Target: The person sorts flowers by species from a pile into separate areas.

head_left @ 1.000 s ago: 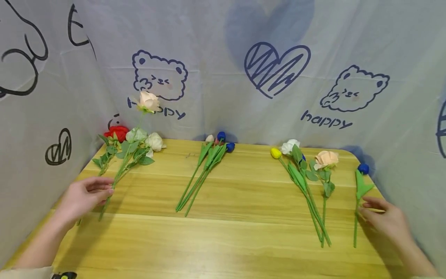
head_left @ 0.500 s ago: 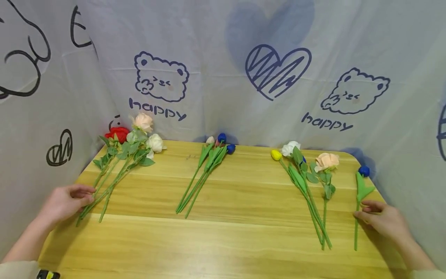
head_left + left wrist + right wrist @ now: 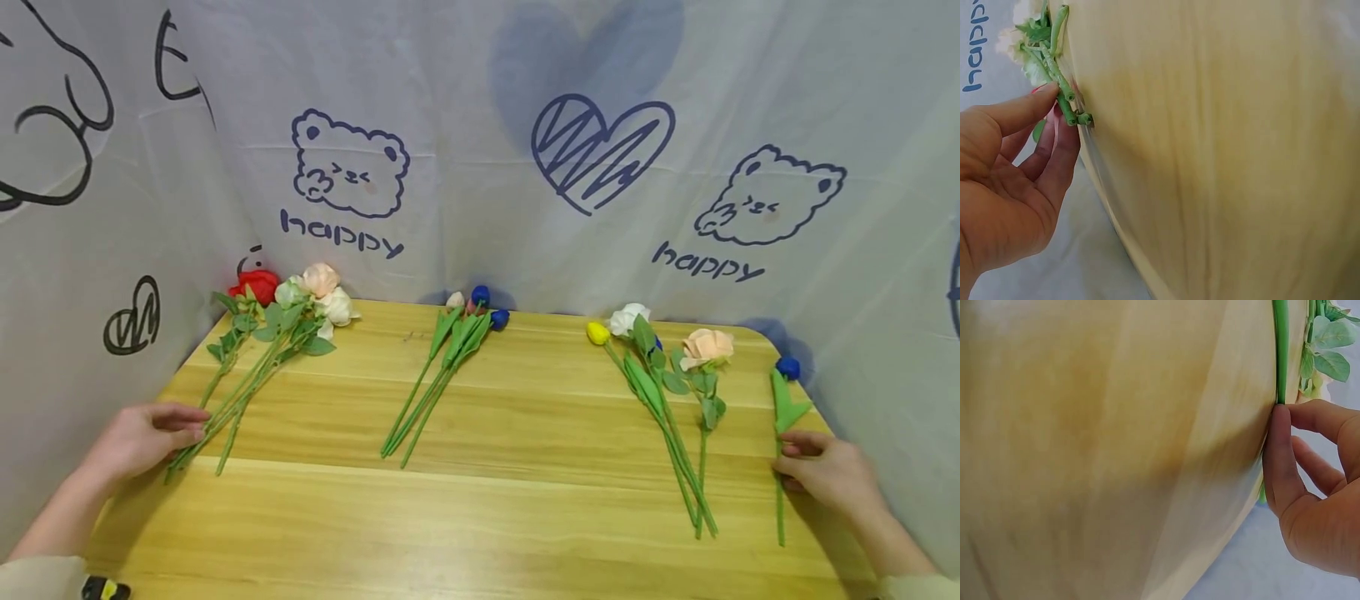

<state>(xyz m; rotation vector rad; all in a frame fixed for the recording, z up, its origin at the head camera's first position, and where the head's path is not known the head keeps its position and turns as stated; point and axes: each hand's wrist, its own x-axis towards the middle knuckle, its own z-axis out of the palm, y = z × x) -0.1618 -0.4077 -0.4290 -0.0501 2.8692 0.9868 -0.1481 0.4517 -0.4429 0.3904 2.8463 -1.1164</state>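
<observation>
My left hand [image 3: 146, 437] pinches the lower stem of a peach rose [image 3: 321, 279] at the left of the table. This rose lies across a white rose [image 3: 337, 307], a pale green rose [image 3: 291, 292] and a red rose [image 3: 257, 286]. In the left wrist view, thumb and fingers close about green stem ends [image 3: 1067, 106]. Over at the right edge, my right hand [image 3: 828, 471] pinches the stem of a blue tulip [image 3: 787, 368] between thumb and fingertips. That green stem [image 3: 1281, 356] runs up from the fingertips in the right wrist view.
Several tulips [image 3: 453, 346] lie bunched at mid-table. Right of them are a yellow tulip [image 3: 597, 333], a white rose [image 3: 628, 319] and another peach rose [image 3: 707, 347]. A printed cloth [image 3: 480, 183] stands behind the wooden table [image 3: 480, 533] and at both sides.
The peach rose in my left hand has come down onto the left bunch, as that hand moved left and lower. My right hand and the blue tulip have shifted slightly right.
</observation>
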